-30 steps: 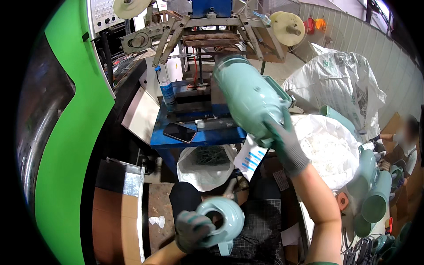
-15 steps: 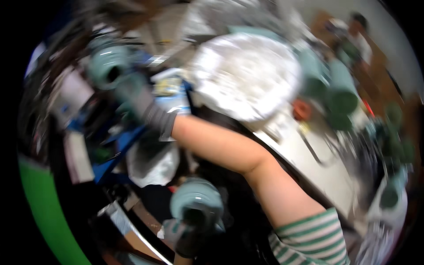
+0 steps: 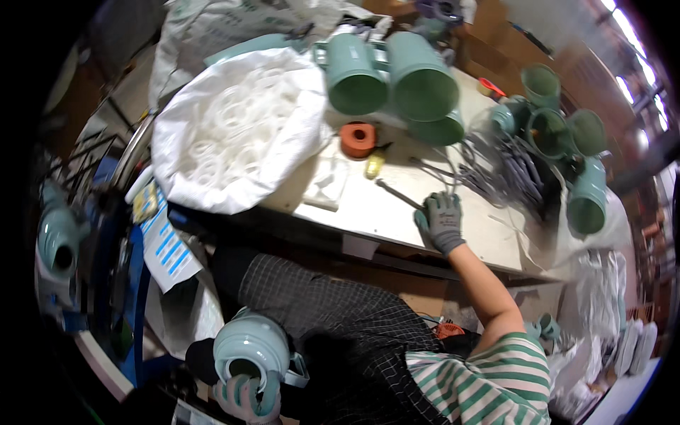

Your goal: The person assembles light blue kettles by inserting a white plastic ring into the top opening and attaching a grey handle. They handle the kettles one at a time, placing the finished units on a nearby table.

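My left hand (image 3: 244,398), in a grey and green glove, is closed on the rim of a glossy teal jug (image 3: 251,340) at my lap. The jug's dark round opening faces me, and a handle sticks out on its right side. My gloved right hand (image 3: 443,221) reaches over the white worktable (image 3: 368,212), thumb apart and fingers extended. Beside its thumb lies a thin dark rod (image 3: 400,193), and grey cords (image 3: 474,177) are just past the fingertips. An orange tape roll (image 3: 357,139) and a small yellow item (image 3: 375,163) lie left of it.
A white sack (image 3: 166,156) of translucent rings stands on the table's left. Several teal cylinders (image 3: 354,67) with open ends sit at the back and right. A printed sheet (image 3: 170,248) hangs at the left, near another teal jug (image 3: 58,241). Plastic bags (image 3: 598,290) lie at the right.
My right hand has left the teal jug at the far left and swung right, over the table near the rod. My left hand still has its jug low down. The view has turned right.
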Demonstrator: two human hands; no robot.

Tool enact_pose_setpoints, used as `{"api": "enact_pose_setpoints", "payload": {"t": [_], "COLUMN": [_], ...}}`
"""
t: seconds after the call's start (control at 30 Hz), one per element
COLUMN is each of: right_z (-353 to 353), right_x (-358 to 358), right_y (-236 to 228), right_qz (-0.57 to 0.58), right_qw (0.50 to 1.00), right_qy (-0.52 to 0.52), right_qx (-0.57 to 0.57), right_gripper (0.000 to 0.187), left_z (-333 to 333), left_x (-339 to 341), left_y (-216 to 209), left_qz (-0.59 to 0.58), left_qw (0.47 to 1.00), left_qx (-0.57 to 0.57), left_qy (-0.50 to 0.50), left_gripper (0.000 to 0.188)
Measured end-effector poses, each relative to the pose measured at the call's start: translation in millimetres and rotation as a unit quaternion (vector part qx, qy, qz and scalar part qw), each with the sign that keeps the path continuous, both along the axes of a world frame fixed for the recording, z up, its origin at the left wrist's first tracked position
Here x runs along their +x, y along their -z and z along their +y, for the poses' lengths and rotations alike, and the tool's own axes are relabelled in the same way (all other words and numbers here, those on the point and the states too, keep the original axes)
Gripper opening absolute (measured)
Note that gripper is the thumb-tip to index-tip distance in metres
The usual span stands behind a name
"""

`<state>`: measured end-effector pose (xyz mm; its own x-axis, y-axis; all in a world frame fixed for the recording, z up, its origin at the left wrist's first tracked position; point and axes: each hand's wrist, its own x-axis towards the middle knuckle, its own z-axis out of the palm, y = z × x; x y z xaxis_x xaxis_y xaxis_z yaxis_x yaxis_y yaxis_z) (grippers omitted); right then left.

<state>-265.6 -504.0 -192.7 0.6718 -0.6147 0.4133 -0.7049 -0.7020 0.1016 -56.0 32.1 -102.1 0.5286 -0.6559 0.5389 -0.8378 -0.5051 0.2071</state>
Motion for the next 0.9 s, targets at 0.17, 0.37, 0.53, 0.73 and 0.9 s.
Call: {"api": "enact_pose_setpoints", "payload": {"t": [0.17, 0.37, 0.53, 0.73, 0.9], "right_z": [27.9, 142.9, 258.9, 305.0, 317.0], "right_x": [32.8, 136.8, 222.2, 229.5, 228.0], "right_y": [-35.1, -143.9, -157.6, -134.4, -72.7], "right_qz": [-0.234, -0.308, -0.260, -0.272, -0.049], "right_qw": [0.967, 0.830, 0.662, 0.547, 0.544], "right_qy": [-0.100, -0.429, -0.679, -0.689, -0.709], "right_qx": [0.017, 0.181, 0.182, 0.390, 0.446], "right_gripper": [0.015, 0.035, 0.024, 0.086, 0.083], "left_z": [3.5, -13.9, -31.7, 70.6, 58.5], "left_x": [-14.4, 22.9, 64.7, 75.6, 114.9], "left_y": [-15.0, -66.3, -96.3, 19.7, 13.6], "left_qz": [0.072, -0.069, -0.191, 0.088, 0.402], "left_qw": [0.997, 0.972, 0.967, 0.925, 0.570], "left_qx": [0.001, -0.170, 0.168, -0.183, -0.709], "left_qy": [-0.018, -0.144, 0.016, -0.321, -0.103], "left_gripper": [0.049, 0.050, 0.048, 0.048, 0.014]}}
